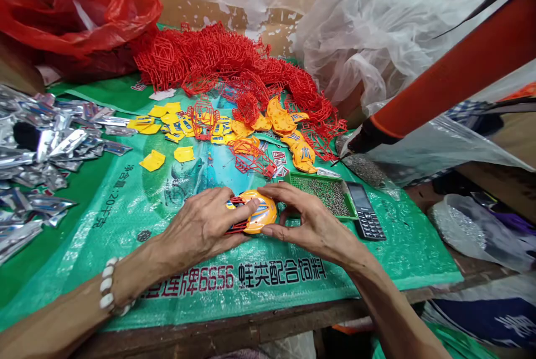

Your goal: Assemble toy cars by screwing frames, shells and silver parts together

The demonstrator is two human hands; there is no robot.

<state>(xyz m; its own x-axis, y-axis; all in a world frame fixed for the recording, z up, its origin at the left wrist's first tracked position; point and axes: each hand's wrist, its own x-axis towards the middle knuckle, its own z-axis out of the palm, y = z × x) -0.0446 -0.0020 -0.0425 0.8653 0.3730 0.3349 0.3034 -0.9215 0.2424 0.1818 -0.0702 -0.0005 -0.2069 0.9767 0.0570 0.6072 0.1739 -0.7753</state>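
Observation:
Both hands are closed around a toy car body, near the front of the table. It has a rounded orange shell with blue and white markings fitted against thin red plastic bars. My left hand grips the red-barred end, its thumb pressed on the orange shell. My right hand pinches the shell's right edge between thumb and fingers. Just beyond lie loose orange shells, yellow panels and a red plastic frame. The underside of the held toy is hidden.
A green tray of small screws and a keypad phone sit right of my hands. Red frames are heaped behind, silver pieces at left. A thick orange-red tool slants in from upper right, tip over the table.

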